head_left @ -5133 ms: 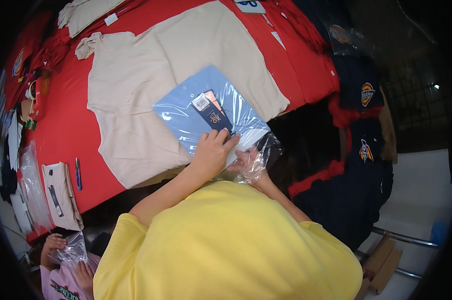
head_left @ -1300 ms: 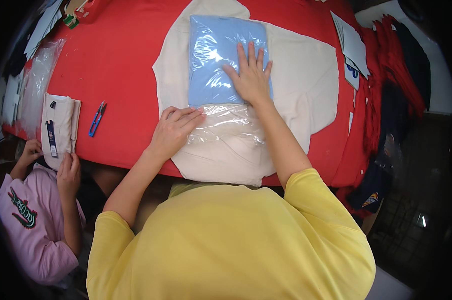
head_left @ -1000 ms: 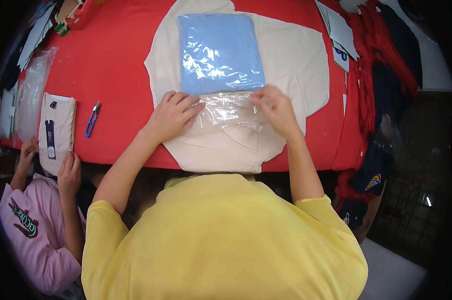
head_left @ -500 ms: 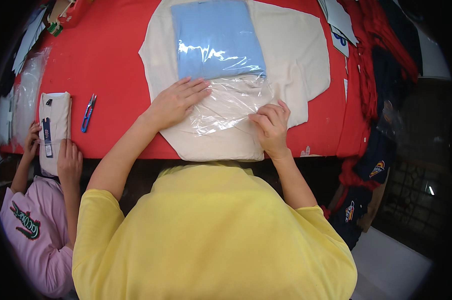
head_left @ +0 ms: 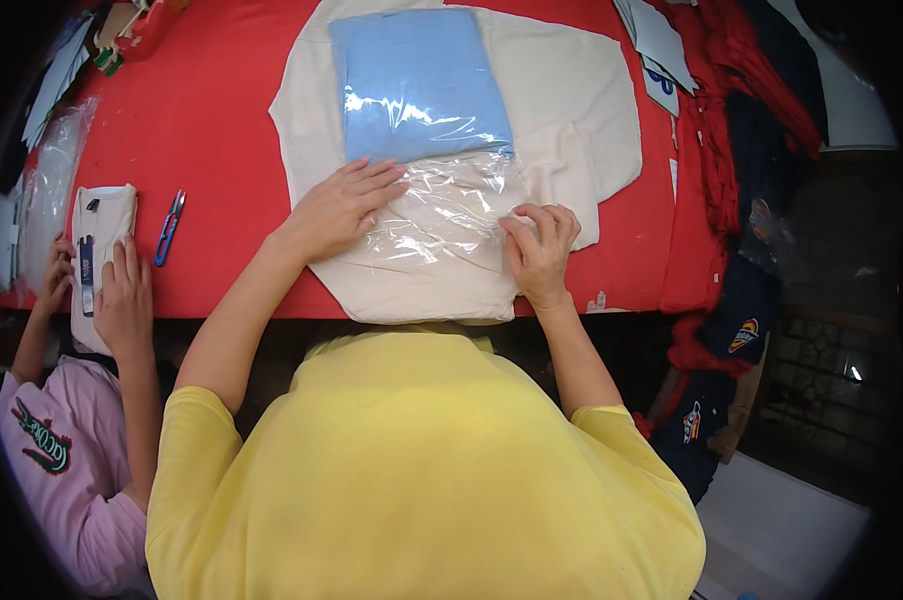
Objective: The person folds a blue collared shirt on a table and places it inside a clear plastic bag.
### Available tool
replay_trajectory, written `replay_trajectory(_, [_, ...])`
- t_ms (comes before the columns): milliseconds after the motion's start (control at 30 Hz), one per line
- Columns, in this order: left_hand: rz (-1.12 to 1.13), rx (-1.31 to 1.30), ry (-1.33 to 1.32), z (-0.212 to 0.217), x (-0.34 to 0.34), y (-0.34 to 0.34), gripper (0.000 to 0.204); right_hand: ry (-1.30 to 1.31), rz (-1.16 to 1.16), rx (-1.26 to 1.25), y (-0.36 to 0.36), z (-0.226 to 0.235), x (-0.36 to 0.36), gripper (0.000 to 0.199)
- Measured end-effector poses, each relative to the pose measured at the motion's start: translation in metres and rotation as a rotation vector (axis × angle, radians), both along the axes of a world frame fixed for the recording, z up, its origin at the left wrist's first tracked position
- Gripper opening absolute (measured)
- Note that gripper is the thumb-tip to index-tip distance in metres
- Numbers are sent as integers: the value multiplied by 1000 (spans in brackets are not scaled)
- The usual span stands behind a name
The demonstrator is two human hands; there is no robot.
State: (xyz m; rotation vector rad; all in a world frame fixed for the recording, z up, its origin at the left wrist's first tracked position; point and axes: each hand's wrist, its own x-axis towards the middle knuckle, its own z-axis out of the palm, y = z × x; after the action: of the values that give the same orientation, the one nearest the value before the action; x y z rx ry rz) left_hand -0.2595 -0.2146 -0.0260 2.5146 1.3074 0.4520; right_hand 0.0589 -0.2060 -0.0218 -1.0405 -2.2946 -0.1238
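A folded light blue garment (head_left: 422, 85) lies in a clear plastic bag (head_left: 442, 205), whose loose end spreads toward me. Beneath it a cream shirt (head_left: 392, 290) is laid out flat. My left hand (head_left: 337, 210) rests on the bag's left edge just below the blue fold, palm down with fingers stretched out. At the bag's right edge, my right hand (head_left: 544, 250) has its fingers bent, thumb and forefinger pinching the plastic.
The tabletop is red cloth (head_left: 212, 110). Blue thread snips (head_left: 169, 228) lie left of the shirt. A co-worker's hands (head_left: 124, 295) hold a folded cream garment (head_left: 102, 215) with a dark tag. Cards (head_left: 662, 40) and dark and red garments (head_left: 742, 250) crowd the right edge.
The whole view has shifted slightly. The co-worker's right hand has moved up onto the folded cream garment. My hands keep nearly the same places on the bag.
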Motion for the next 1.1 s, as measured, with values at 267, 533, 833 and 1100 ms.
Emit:
replay_trajectory(267, [-32, -91, -64, 6, 0, -5, 53, -174, 97, 84, -5, 22, 27, 30])
replay_trajectory(533, [-11, -158, -122, 8, 1, -4, 54, -65, 148, -203, -2, 15, 29, 18])
replay_trajectory(833, [9, -161, -160, 9, -1, 0, 50, 240, 126, -383, 87, 74, -32, 45])
replay_trajectory(1100, [48, -164, -185, 8, 4, -3, 51, -157, 53, -140, 168, 9, -185, 74])
